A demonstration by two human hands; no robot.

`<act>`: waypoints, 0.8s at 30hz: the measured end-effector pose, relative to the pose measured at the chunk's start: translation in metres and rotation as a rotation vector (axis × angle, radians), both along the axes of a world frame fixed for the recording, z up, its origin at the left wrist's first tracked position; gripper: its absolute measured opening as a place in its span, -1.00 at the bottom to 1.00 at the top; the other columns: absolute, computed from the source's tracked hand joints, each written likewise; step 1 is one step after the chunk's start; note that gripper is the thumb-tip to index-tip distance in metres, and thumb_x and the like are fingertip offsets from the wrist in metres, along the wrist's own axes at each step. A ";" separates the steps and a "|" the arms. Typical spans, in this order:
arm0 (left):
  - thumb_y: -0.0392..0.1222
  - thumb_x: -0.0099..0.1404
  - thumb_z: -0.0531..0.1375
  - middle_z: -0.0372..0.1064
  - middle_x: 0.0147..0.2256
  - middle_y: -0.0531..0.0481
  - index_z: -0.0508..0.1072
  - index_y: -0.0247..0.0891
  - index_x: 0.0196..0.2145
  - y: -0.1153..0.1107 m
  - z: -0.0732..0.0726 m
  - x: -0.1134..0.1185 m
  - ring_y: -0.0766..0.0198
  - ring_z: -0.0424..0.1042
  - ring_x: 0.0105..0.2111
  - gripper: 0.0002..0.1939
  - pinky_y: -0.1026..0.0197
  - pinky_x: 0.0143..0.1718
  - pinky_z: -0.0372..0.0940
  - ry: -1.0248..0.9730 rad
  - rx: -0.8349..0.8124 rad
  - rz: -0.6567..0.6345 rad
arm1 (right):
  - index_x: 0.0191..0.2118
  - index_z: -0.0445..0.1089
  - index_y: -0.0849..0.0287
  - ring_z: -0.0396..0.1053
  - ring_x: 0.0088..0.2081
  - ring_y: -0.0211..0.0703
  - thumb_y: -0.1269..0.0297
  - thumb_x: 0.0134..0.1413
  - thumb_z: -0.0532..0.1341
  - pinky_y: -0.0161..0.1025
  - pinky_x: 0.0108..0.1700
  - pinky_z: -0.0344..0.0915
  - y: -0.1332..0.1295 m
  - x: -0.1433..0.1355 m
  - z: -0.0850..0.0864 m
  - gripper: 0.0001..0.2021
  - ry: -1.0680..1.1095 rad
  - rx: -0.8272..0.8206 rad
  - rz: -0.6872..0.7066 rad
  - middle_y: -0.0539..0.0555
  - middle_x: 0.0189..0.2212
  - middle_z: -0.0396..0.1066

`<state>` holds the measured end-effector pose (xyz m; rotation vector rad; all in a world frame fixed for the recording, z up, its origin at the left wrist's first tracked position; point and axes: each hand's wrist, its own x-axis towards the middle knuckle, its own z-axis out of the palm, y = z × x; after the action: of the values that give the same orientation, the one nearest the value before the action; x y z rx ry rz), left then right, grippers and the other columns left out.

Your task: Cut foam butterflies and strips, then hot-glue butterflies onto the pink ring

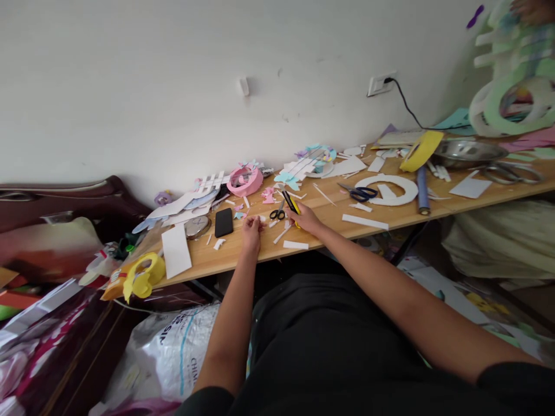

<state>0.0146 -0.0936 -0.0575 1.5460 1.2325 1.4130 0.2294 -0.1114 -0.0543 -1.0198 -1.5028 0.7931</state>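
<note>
Soft light greys the wall (165, 81), shadow lies beneath the table (233, 251), and the view's edges stretch.

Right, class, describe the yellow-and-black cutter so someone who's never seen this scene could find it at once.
Find the long wooden table along the pale wall. Toward its near edge, the person's right hand holds the cutter, beside small dark scissors. Its slim black-and-yellow body, without finger loops, sets it apart from those scissors.

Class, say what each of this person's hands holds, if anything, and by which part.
The right hand holds a yellow-and-black utility knife by its handle. Whether the curled left hand holds anything cannot be told.
</note>
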 end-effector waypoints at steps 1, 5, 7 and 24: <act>0.01 0.39 0.06 0.39 -0.44 0.01 0.35 -0.24 -0.28 0.001 -0.001 -0.001 0.30 0.44 -0.44 -0.74 0.27 -0.39 0.27 -0.025 -0.008 -0.006 | -0.09 0.37 0.07 0.43 -0.45 -0.18 -0.12 0.19 0.19 -0.25 -0.34 0.40 -0.002 -0.001 0.001 -0.62 -0.034 0.021 -0.015 -0.04 -0.46 0.45; -0.01 0.25 0.24 0.43 -0.46 0.01 0.39 -0.25 -0.32 0.001 -0.002 0.003 0.28 0.45 -0.46 -0.76 0.26 -0.41 0.28 -0.053 -0.040 -0.061 | 0.01 0.33 0.03 0.47 -0.15 -0.03 0.02 0.20 0.22 -0.11 -0.08 0.39 -0.006 -0.002 0.003 -0.67 -0.150 0.113 -0.073 0.05 -0.18 0.49; -0.04 0.20 0.29 0.45 -0.45 0.00 0.42 -0.26 -0.34 -0.001 -0.001 0.006 0.27 0.46 -0.44 -0.77 0.26 -0.40 0.28 -0.039 -0.049 -0.085 | 0.04 0.29 0.02 0.46 -0.08 0.01 0.10 0.20 0.21 -0.05 -0.01 0.36 -0.006 -0.003 0.002 -0.68 -0.195 0.150 -0.094 0.08 -0.11 0.47; -0.14 0.21 0.26 0.53 -0.16 -0.18 0.54 -0.16 -0.33 -0.020 0.009 0.004 -0.16 0.30 0.11 -0.91 -0.21 0.17 0.01 0.376 -0.088 0.346 | -0.02 0.47 0.10 0.45 -0.06 -0.05 0.33 0.25 0.09 -0.10 0.05 0.33 -0.002 -0.001 0.000 -0.73 -0.419 0.324 -0.096 0.13 -0.09 0.50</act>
<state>0.0182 -0.1136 -0.0480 1.6422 1.8362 1.2849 0.2281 -0.1133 -0.0548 -1.0409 -1.8482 0.2586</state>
